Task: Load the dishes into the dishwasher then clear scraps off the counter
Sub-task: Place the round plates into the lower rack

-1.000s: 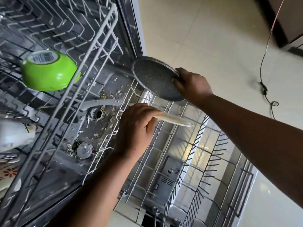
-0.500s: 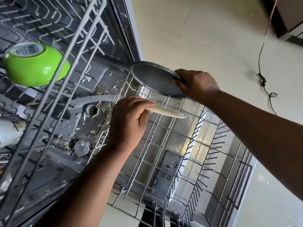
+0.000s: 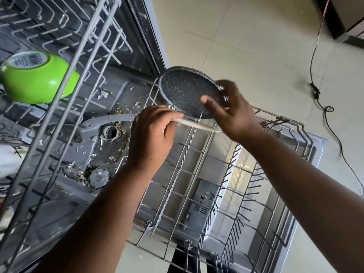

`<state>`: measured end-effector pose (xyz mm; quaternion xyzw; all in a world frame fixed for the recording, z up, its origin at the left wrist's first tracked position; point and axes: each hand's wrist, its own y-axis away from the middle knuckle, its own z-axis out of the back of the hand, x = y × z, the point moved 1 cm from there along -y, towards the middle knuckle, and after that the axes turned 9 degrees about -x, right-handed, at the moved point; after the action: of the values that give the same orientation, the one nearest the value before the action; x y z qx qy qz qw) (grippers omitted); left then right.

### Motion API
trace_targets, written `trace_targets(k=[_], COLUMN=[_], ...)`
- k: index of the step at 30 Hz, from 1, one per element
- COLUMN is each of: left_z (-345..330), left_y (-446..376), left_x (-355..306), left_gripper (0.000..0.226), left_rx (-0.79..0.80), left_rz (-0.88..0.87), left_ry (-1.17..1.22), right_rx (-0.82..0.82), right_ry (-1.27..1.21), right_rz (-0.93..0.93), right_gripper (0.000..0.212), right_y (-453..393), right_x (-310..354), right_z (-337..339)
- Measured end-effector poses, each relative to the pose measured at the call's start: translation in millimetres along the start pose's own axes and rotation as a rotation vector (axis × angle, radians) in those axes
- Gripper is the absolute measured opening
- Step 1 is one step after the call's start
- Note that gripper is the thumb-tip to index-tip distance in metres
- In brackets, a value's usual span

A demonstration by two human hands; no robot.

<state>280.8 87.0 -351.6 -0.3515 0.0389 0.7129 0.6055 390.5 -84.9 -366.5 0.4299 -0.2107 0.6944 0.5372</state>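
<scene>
A dark speckled plate (image 3: 183,91) stands tilted among the tines at the far end of the lower dishwasher rack (image 3: 295,123). My right hand (image 3: 232,113) is at the plate's right rim, blurred, with the thumb stretched across its face and the fingers loose behind it. In my left hand (image 3: 151,138) I pinch a thin cream plate (image 3: 199,126), seen edge-on, just in front of the dark plate and above the rack.
A green bowl (image 3: 39,79) lies upside down in the pulled-out upper rack (image 3: 65,85) on the left. Food scraps litter the dishwasher floor (image 3: 110,146) around the spray arm. A black cable (image 3: 323,107) trails over the tiled floor on the right.
The dark plate has dropped between the rack's tines. My right hand's grip on its rim has loosened into spread fingers. The left hand has kept the cream plate close below it.
</scene>
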Motion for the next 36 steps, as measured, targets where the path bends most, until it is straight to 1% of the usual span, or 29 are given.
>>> trace_targets(k=[1, 2, 3, 4, 5, 6, 7, 9, 10, 12, 14, 16, 19, 21, 23, 26, 30, 32, 34, 36], left_z=[0.3, 0.5, 0.3, -0.3, -1.4, -3.2, -5.4, -9.8, -12.2, -16.2, -19.6, -22.5, -27.2, -31.7, -35.5, -38.9, -37.1, -35.3, -31.1, -23.8], left_y=[-3.7, -7.9, -12.3, -17.0, -20.8, -23.7, -24.9, -21.6, -16.5, -0.5, 20.4, 40.5, 65.6, 78.4, 88.8, 104.4, 123.8, 132.9, 140.6, 146.4], left_x=[1.0, 2.1, 3.4, 4.8, 6.1, 8.6, 11.4, 19.3, 23.8, 33.3, 43.3, 50.0, 57.0, 59.1, 58.3, 55.0, 49.3, 47.7, 44.6, 37.3], left_gripper=[0.02, 0.019, 0.019, 0.019, 0.022, 0.029, 0.041, 0.068, 0.078, 0.085, 0.083, 0.081, 0.081, 0.081, 0.08, 0.079, 0.078, 0.077, 0.077, 0.077], left_rx=[-0.004, -0.009, -0.014, -0.022, -0.038, -0.062, -0.082, -0.066, -0.027, 0.066, 0.145, 0.216, 0.305, 0.356, 0.406, 0.465, 0.534, 0.573, 0.598, 0.626], left_rz=[-0.003, -0.01, -0.016, -0.013, 0.005, 0.033, 0.066, 0.182, 0.271, 0.409, 0.435, 0.444, 0.514, 0.543, 0.559, 0.565, 0.535, 0.558, 0.558, 0.553], left_ry=[-0.006, -0.008, -0.005, 0.005, 0.015, 0.014, -0.004, -0.048, -0.057, -0.079, -0.14, -0.177, -0.215, -0.249, -0.273, -0.279, -0.333, -0.335, -0.324, -0.329], right_rx=[0.129, 0.235, 0.273, 0.231, 0.141, 0.056, -0.003, -0.057, -0.069, -0.086, -0.045, 0.005, 0.033, 0.086, 0.183, 0.271, 0.235, 0.222, 0.216, 0.204], right_ry=[-0.065, -0.003, 0.133, 0.273, 0.365, 0.399, 0.39, 0.37, 0.359, 0.339, 0.352, 0.372, 0.38, 0.408, 0.51, 0.632, 0.754, 0.785, 0.767, 0.755], right_rz=[0.014, 0.048, 0.133, 0.224, 0.304, 0.351, 0.369, 0.343, 0.319, 0.276, 0.255, 0.218, 0.218, 0.244, 0.233, 0.153, 0.03, -0.002, -0.04, -0.115], right_gripper=[0.062, 0.061, 0.059, 0.051, 0.043, 0.039, 0.038, 0.032, 0.027, 0.015, 0.021, 0.01, 0.022, 0.03, 0.039, 0.04, 0.04, 0.049, 0.06, 0.073], right_y=[11.0, 19.3, 23.1, 22.0, 18.0, 12.8, 6.4, -6.2, -12.6, -22.5, -27.2, -28.7, -25.4, -24.1, -22.7, -19.1, -15.3, -7.5, 8.0, 27.6], right_x=[4.6, 5.7, 4.1, 2.5, 1.0, 1.6, 0.2, 0.5, 0.5, -1.3, -5.2, -14.6, -23.1, -28.5, -36.2, -46.6, -58.4, -63.5, -63.9, -60.5], right_z=[0.4, -2.3, -6.4, -10.1, -13.1, -14.2, -15.3, -14.6, -13.3, -9.7, -9.7, -12.5, -20.7, -28.0, -36.4, -48.0, -52.1, -49.1, -44.7, -38.2])
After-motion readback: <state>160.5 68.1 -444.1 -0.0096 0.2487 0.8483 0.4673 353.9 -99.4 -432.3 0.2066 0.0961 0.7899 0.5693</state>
